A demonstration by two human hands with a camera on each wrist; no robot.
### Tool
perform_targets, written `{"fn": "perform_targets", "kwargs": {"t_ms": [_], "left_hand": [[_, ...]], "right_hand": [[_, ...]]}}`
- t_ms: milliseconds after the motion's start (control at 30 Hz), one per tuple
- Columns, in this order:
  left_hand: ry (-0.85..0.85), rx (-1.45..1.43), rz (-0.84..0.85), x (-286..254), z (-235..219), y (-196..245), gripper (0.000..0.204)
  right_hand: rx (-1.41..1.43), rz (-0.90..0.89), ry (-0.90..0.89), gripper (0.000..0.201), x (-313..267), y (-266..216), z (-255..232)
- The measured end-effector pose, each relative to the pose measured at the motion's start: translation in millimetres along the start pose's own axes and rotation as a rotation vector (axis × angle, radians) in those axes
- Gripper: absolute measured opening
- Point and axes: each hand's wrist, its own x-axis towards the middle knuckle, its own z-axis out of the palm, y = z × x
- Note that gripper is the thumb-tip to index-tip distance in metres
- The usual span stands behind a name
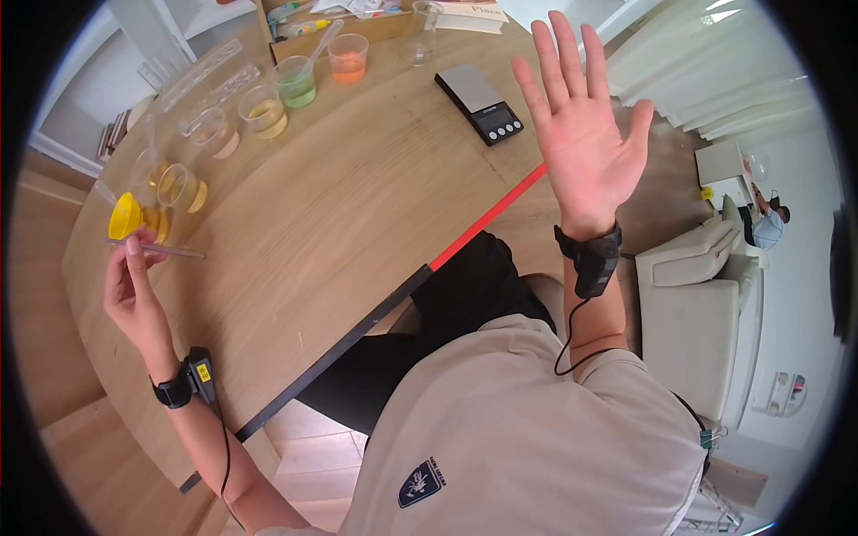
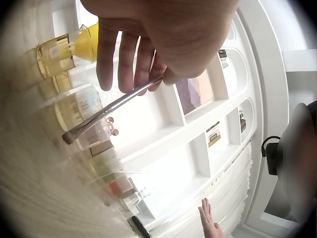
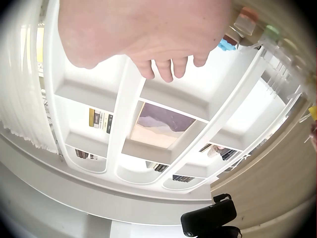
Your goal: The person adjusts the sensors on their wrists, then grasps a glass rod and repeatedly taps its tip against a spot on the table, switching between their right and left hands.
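In the head view my left hand (image 1: 138, 290) is over the left side of the table, pinching a thin shiny rod (image 1: 183, 252) between thumb and fingers. The left wrist view shows the rod (image 2: 111, 107) slanting down to a dark tip. Beside that hand stands a yellow funnel (image 1: 126, 215), set in a clear glass vessel of yellow liquid (image 2: 54, 57). A tilted-looking clear cup (image 1: 181, 189) with yellow liquid is just beyond it. My right hand (image 1: 590, 147) is raised beyond the table's edge, palm up to the head camera, fingers straight and spread, holding nothing.
Along the far edge stand clear cups of pale pink (image 1: 215, 136), yellow (image 1: 264, 114), green (image 1: 296, 83) and orange liquid (image 1: 348, 61). A digital scale (image 1: 480, 107), a glass flask (image 1: 418, 45) and a cardboard box (image 1: 375, 29) are behind. Another person (image 1: 769, 223) is at far right.
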Motion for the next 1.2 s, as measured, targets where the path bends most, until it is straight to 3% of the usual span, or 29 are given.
{"fn": "perform_targets", "kwargs": {"t_ms": [333, 400, 500, 633, 733, 833, 933, 1000, 1133, 1200], "left_hand": [[-0.009, -0.026, -0.011, 0.3, 0.2, -1.1, 0.028], [-0.005, -0.020, -0.017, 0.5, 1.0, -0.3, 0.028], [-0.007, -0.022, -0.012, -0.2, 1.4, -0.9, 0.027], [-0.012, -0.028, -0.009, -0.1, 1.5, -3.3, 0.027], [-0.017, -0.032, -0.014, -0.2, 1.0, -4.9, 0.027], [-0.021, -0.032, -0.021, -0.4, 0.9, -5.7, 0.027], [-0.025, -0.031, -0.017, -0.6, 1.3, -4.1, 0.027], [-0.027, -0.034, -0.014, -0.9, 1.2, -4.4, 0.027], [-0.033, -0.027, -0.009, -0.9, 1.5, -2.1, 0.027], [-0.030, -0.026, -0.012, -1.3, 2.1, -0.7, 0.027]], "right_hand": [[-0.147, -0.088, 0.014, 0.089, -4.9, 14.6, 9.2], [-0.176, -0.138, 0.289, 0.078, -3.6, 21.6, 22.0], [-0.044, -0.157, 0.211, 0.092, -3.8, 23.7, 20.4], [-0.071, -0.152, 0.246, 0.089, -5.8, 24.9, 17.7], [-0.169, -0.131, 0.172, 0.089, -7.2, 24.7, 12.1], [-0.003, -0.139, 0.254, 0.090, -6.7, 26.3, 19.3], [-0.014, -0.135, 0.252, 0.090, -7.6, 26.2, 16.1], [-0.192, -0.099, 0.143, 0.090, -7.4, 26.3, 9.6], [0.004, -0.121, 0.266, 0.091, -8.2, 30.0, 19.6], [-0.198, -0.083, 0.147, 0.091, -8.5, 31.6, 13.0]]}}
